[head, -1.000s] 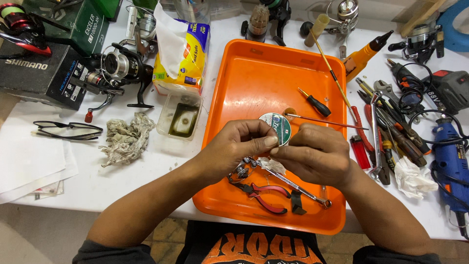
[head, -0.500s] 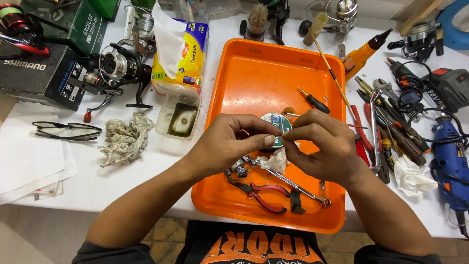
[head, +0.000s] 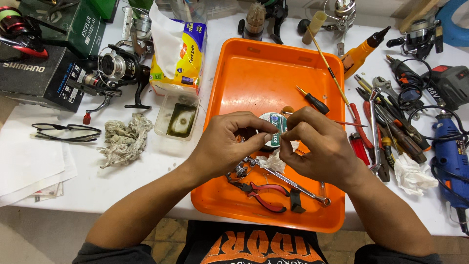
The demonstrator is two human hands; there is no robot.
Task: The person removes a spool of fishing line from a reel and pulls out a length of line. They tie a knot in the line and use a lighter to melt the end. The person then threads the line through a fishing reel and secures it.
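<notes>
Left hand: your left hand [head: 229,144] pinches the round spool [head: 271,129] from its left side.
Right hand: your right hand [head: 320,146] pinches something thin, probably line, at the spool's right edge.
Spool: between both hands, above the orange tray [head: 264,73].
Nearer: both touching, fingertips nearly meeting.

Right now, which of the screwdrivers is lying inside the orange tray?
The small black-handled screwdriver, lying on the orange tray just beyond the right hand. The other screwdrivers lie in the tool pile on the white table, right of the tray.
</notes>
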